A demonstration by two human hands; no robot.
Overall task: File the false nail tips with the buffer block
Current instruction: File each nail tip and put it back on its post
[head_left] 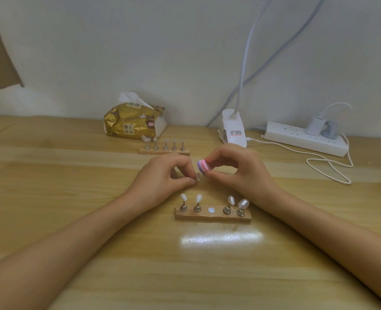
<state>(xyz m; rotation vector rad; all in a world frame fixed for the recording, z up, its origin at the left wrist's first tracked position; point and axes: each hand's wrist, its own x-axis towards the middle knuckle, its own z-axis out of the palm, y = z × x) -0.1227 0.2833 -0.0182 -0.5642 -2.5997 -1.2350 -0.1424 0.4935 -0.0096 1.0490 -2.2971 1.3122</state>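
We are filing one nail tip (pixel 198 176), our left hand (pixel 162 175) pinching it in a tight grip just above the worktop (pixel 73 209) while our right hand (pixel 236 168) is clamping the buffer block (pixel 204 167) against it, so next we are likely needing short, light strokes with both grips steady.

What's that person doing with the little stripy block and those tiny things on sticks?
Someone is filing a fake nail. The left hand pinches one small clear nail tip, and the right hand holds the pink-and-purple buffer block right up against it. On the near wooden stand four more tips sit on little posts; its middle spot is bare. Another stand sits farther back.
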